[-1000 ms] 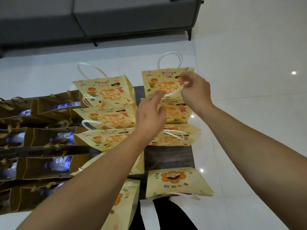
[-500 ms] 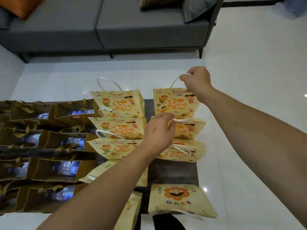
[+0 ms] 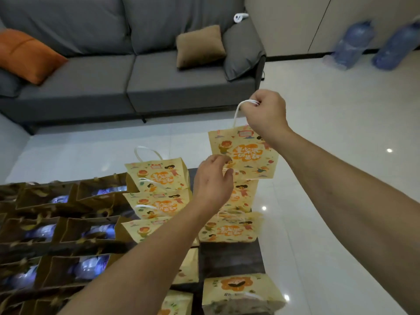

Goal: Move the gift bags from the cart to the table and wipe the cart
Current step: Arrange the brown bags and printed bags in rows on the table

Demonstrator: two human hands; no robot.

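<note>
Head view: a glossy white tile floor point(image 3: 329, 155) runs to a grey sofa point(image 3: 136, 83) with an orange cushion point(image 3: 27, 55) and a tan cushion point(image 3: 200, 46); 2 blue water jugs point(image 3: 354, 44) stand by the wall. Below, a dark cart top point(image 3: 229, 255) carries yellow gift bags point(image 3: 159, 176) and brown bags point(image 3: 54, 235). The right hand point(image 3: 268, 114) clenches the white handle of 1 lifted yellow bag point(image 3: 247, 153), which hangs just under its fingers. The left hand point(image 3: 213, 183) pinches a white handle at the next bag point(image 3: 241, 196), just beneath its fingertips.
</note>
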